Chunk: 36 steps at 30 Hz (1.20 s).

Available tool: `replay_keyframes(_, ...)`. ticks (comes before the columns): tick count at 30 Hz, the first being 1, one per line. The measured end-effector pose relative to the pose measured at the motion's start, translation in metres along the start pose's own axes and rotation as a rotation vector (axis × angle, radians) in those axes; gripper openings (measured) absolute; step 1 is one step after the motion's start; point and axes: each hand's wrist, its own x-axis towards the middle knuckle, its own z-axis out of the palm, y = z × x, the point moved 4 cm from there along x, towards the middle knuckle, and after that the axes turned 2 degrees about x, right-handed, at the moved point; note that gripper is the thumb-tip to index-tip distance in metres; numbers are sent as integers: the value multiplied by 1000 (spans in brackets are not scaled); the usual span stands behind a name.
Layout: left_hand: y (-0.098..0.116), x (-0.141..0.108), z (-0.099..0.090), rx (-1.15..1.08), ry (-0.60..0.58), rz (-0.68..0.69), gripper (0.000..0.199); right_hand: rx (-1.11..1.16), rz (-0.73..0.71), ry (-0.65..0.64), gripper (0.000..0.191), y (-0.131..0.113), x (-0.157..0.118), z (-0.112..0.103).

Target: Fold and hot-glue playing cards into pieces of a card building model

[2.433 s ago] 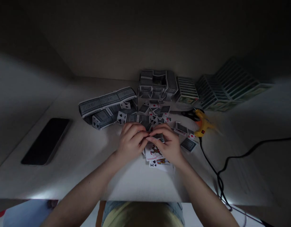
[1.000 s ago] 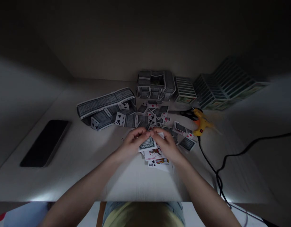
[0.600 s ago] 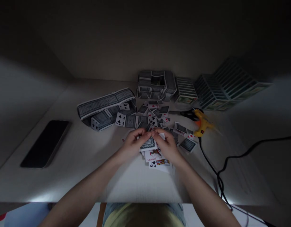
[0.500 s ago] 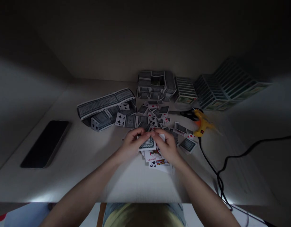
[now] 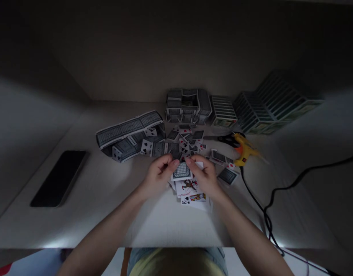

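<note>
Between my two hands is a playing card [image 5: 182,170], its patterned back facing me. My left hand [image 5: 160,172] pinches it at the left edge, thumb on top. On the other side my right hand [image 5: 203,174] grips the card's right part, with a white card edge showing beside the fingers. Just below, a joker card [image 5: 188,187] and a king of spades [image 5: 197,197] lie face up in a loose pile on the table. Beyond my fingertips several small cut card pieces [image 5: 184,145] are scattered.
A long structure of cards [image 5: 130,128] stands left, a boxy card structure [image 5: 188,105] at the back. Slatted card stacks [image 5: 275,101] are at back right. A yellow glue gun [image 5: 245,149] with black cable [image 5: 268,214] lies right, near black-handled scissors [image 5: 229,138]. A phone [image 5: 59,178] lies left.
The card between my hands has shifted slightly to the right and its back shows more fully. The whole view has moved a little; the other things lie as before.
</note>
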Motion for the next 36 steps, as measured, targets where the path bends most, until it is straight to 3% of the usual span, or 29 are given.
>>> replay_keyframes(3, 3, 3, -6, 86, -8, 53, 38, -4, -3, 7, 34, 1, 1, 0)
replay_keyframes(6, 4, 7, -26, 168, 51, 90, 36, 0, 20, 48, 33, 2, 3, -1)
replay_keyframes(7, 6, 8, -38, 193, 133, 144, 36, 4, 32, 78, 32, 3, 5, -2)
replay_keyframes(10, 21, 0, -81, 442, 545, 464, 27, 1, 59, 189, 30, 9, 10, -9)
replay_keyframes(13, 36, -13, -105, 818, 793, 776, 9, -50, 49, 265, 28, 15, 14, -15)
replay_keyframes(15, 41, -15, -112, 1007, 868, 812, 5, -103, 13, 283, 28, 17, 15, -18)
replay_keyframes(17, 44, -14, -118, 1076, 955, 782, 6, -156, -30, 285, 27, 17, 15, -19)
replay_keyframes(20, 39, -8, -128, 966, 983, 634, 5, -205, -73, 277, 26, 14, 15, -19)
replay_keyframes(22, 32, -1, -135, 853, 948, 549, 6, -222, -81, 266, 26, 13, 14, -18)
replay_keyframes(27, 14, 12, -150, 702, 915, 514, 15, -274, -87, 263, 25, 15, 16, -18)
replay_keyframes(32, -6, 23, -160, 782, 854, 400, 52, -286, -97, 261, 26, 16, 17, -18)
replay_keyframes(36, -21, 28, -170, 820, 822, 181, 49, -298, -108, 261, 27, 15, 16, -18)
